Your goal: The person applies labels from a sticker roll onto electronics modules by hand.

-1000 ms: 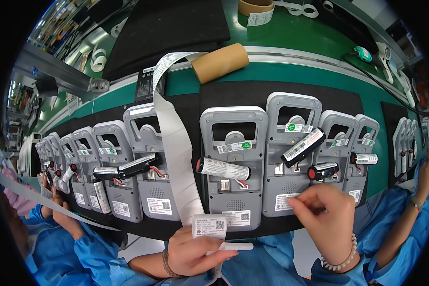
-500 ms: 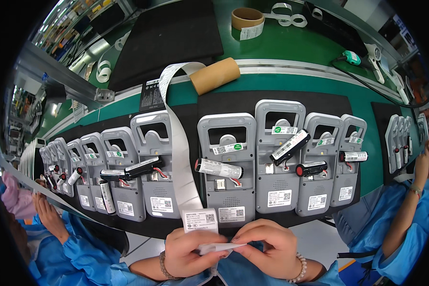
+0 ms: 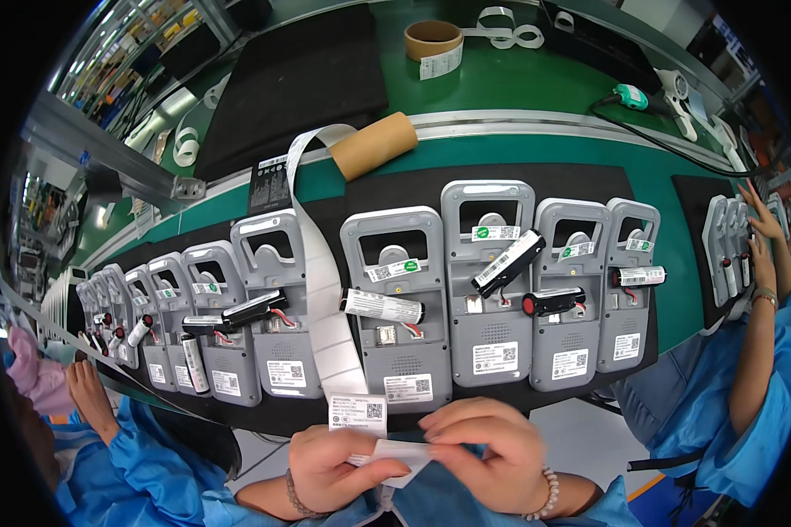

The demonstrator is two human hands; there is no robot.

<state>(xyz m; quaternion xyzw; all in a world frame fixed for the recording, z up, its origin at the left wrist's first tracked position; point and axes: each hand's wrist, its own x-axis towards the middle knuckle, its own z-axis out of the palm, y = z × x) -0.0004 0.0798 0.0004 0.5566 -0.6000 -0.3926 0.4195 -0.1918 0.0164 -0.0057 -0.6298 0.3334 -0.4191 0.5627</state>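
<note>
Gripping the label strip (image 3: 323, 294) nr its free end, L hand (image 3: 334, 465) is clamped on it, wearer's side of the cardboard tube (image 3: 374, 147); R hand (image 3: 501, 452) is at the same end, can't tell if pinching. Strip runs from tube btwn gray devices (image 3: 494, 318) w/ batteries (image 3: 384, 306), also wearer's side of tube.
</note>
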